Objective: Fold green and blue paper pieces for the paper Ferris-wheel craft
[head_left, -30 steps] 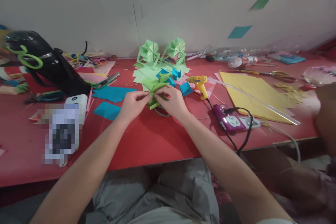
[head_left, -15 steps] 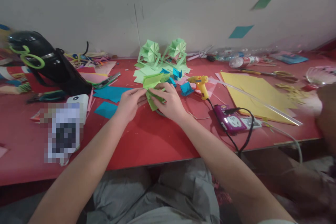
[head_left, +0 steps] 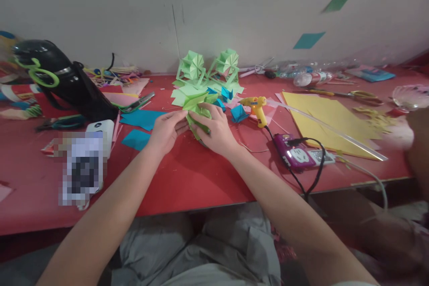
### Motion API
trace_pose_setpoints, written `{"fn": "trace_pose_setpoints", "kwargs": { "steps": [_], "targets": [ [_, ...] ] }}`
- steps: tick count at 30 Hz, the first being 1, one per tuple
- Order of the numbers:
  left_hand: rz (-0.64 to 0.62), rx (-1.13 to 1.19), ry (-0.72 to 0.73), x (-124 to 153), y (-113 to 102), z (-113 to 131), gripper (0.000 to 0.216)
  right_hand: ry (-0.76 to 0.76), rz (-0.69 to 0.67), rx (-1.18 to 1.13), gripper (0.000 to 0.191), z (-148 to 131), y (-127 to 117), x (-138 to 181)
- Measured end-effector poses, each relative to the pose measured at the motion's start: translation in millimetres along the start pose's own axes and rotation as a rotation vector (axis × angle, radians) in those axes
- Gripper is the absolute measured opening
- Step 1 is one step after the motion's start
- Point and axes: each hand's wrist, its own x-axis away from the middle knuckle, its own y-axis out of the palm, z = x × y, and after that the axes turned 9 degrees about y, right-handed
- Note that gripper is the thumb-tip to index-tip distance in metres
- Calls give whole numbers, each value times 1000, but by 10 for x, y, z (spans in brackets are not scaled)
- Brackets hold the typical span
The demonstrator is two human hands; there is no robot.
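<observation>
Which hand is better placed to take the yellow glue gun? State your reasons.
The right hand, most likely: the glue gun lies to its right, while the left hand is farther off, across the bright green paper. Both hands are on that paper, so the right would first have to let go.

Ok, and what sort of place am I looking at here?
Probably a paper-craft workspace; whether home, school or workshop, I can't tell. Two folded green paper models stand at the back of a red table, which also holds a glue gun and large yellow paper.
</observation>
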Motion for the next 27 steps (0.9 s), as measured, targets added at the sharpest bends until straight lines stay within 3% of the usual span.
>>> {"fn": "trace_pose_setpoints", "kwargs": {
  "steps": [3, 10, 16, 19, 22, 27],
  "targets": [
    [-22, -54, 50, 11, 9, -11, 32, 2, -21, 18, 35, -20, -6, 3],
    [78, -82, 121, -21, 8, -46, 22, 16, -62, -30, 42, -27, 35, 20],
    [158, -137, 229, -52, -27, -40, 20, 97, 102, -300, 31, -16, 14, -22],
    [163, -141, 228, -52, -34, -35, 21, 192, 139, -413, 46, 0, -4, -37],
    [139, -120, 202, -38, -22, -32, 22, 263, 84, -464, 62, 44, 41, -35],
    [70, -81, 153, 11, 29, -13, 22, 315, 59, -495, 54, 161, 161, -36]
  ]
}}
